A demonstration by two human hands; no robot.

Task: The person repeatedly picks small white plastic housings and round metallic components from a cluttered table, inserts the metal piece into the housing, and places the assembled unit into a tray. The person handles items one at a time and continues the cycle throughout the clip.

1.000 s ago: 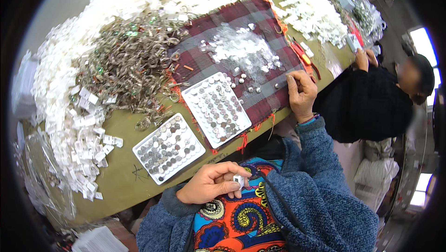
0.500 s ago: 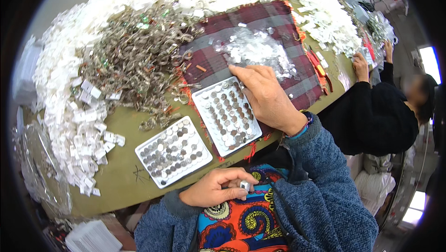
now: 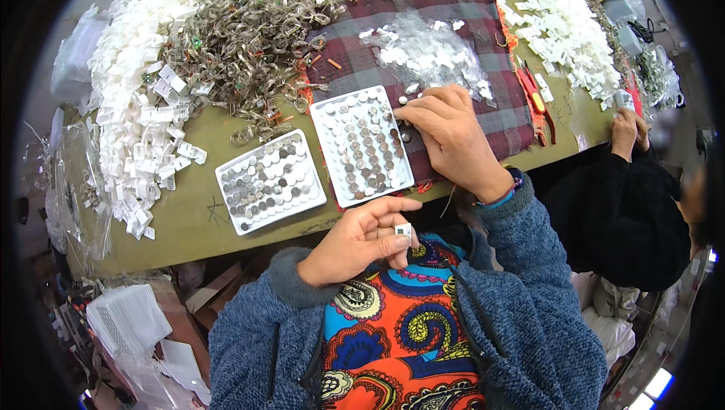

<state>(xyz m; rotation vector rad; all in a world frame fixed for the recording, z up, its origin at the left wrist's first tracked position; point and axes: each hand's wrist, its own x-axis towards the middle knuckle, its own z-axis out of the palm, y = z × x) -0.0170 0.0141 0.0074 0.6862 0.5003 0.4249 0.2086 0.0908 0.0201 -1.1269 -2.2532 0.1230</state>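
My left hand (image 3: 351,242), in front of my chest, pinches a small white plastic case (image 3: 403,230) with a dark square on it; its index finger is stretched out. My right hand (image 3: 457,138) is at the right edge of the farther white tray (image 3: 332,197), thumb and fingertips drawn together. What these fingertips hold, if anything, is hidden. That tray carries rows of small round discs (image 3: 368,140), silvery, brown and white, like button cells. To its left lies a second white tray (image 3: 249,229) with similar discs. A round disc (image 3: 406,137) lies on the cloth under my right hand.
A plaid cloth (image 3: 483,25) bears a heap of clear and white bits (image 3: 427,51). Tangled clear bands (image 3: 249,32) and white plastic cases (image 3: 140,146) are piled left and behind. Red-handled pliers (image 3: 534,97) lie right. A co-worker in black (image 3: 623,221) sits at the right.
My view has shifted, and the trays appear higher. My right hand's fingers, stretched across the tray's corner before, are now drawn together at its right edge. The white case in my left hand shows more.
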